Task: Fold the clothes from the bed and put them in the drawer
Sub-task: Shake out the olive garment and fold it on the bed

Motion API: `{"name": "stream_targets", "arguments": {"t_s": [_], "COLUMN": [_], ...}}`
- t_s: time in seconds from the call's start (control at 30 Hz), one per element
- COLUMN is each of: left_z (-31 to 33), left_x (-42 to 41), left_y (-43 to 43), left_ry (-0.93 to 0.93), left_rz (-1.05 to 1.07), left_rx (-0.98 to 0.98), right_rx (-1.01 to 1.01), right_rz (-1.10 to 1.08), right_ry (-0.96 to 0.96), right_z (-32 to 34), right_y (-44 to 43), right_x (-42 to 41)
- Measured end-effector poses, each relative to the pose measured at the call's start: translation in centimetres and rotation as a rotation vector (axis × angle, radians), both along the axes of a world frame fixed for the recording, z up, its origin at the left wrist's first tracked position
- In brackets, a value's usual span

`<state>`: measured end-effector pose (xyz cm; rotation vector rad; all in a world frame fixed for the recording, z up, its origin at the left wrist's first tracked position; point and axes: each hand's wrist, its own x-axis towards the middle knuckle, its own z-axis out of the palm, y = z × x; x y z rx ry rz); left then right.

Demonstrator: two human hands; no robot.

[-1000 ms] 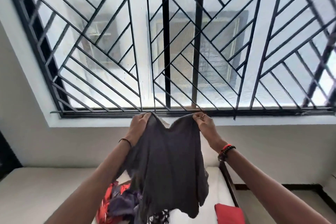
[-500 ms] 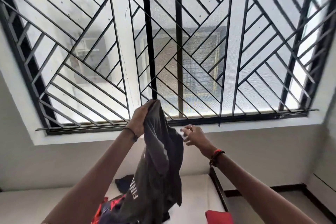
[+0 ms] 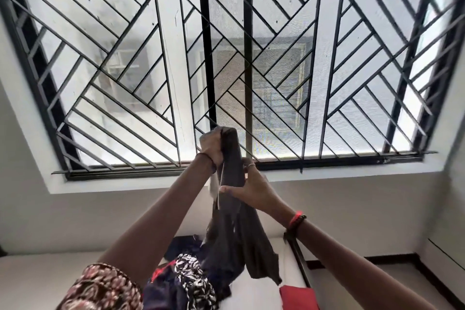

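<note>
The left hand (image 3: 212, 145) grips the top of the dark grey garment (image 3: 239, 241), raised before the window grille (image 3: 327, 70). Just below, the right hand (image 3: 254, 190) pinches the bunched cloth. The garment's tail hangs over the clothes pile (image 3: 191, 282) on the bed (image 3: 37, 279).
</note>
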<state>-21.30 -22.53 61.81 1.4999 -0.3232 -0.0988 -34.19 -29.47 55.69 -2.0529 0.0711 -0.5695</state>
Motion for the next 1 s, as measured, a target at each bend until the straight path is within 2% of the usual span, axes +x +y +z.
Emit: {"name": "stream_targets", "arguments": {"t_s": [0.1,0.13,0.2,0.27,0.3,0.4,0.47,0.7,0.8,0.9,1.0], "left_z": [0.3,0.6,1.1,1.8,1.7,1.2,0.4,-2.5,-2.7,-2.5,-2.8], "left_x": [-0.1,-0.6,-1.6,-1.7,-1.3,-1.2,-1.2,-2.3,-3.5,-5.5,-6.5], "left_y": [-0.4,-0.1,0.2,0.2,0.4,1.7,2.4,2.4,2.2,1.8,0.8], "left_ry": [-0.133,-0.088,0.007,0.259,0.316,0.287,0.304,0.337,0.196,-0.028,-0.253], "left_rz": [0.137,0.138,-0.001,-0.078,-0.065,-0.058,-0.062,-0.254,-0.349,-0.463,-0.425], "left_rx": [0.191,0.147,-0.189,-0.536,-0.577,-0.399,-0.348,-0.123,-0.061,0.033,0.215], "right_rx": [-0.049,-0.073,-0.091,-0.038,-0.007,0.127,0.219,0.477,0.567,0.642,0.692], "right_rz": [-0.197,-0.249,-0.319,-0.310,-0.273,-0.151,-0.120,-0.078,-0.066,-0.089,-0.092], "right_ry": [-0.040,-0.036,-0.023,-0.008,-0.009,-0.036,-0.062,-0.074,-0.037,-0.034,-0.053], "right_z": [-0.4,-0.3,-0.2,-0.1,0.0,1.1,2.1,4.1,4.5,4.7,5.2], "right_y": [-1.7,-2.6,-4.7,-6.9,-7.8,-9.4,-9.6,-8.0,-7.0,-6.3,-6.5], "right_x": [0.3,0.3,0.4,0.2,0.1,-0.5,-0.5,1.4,1.9,1.9,1.9]}}
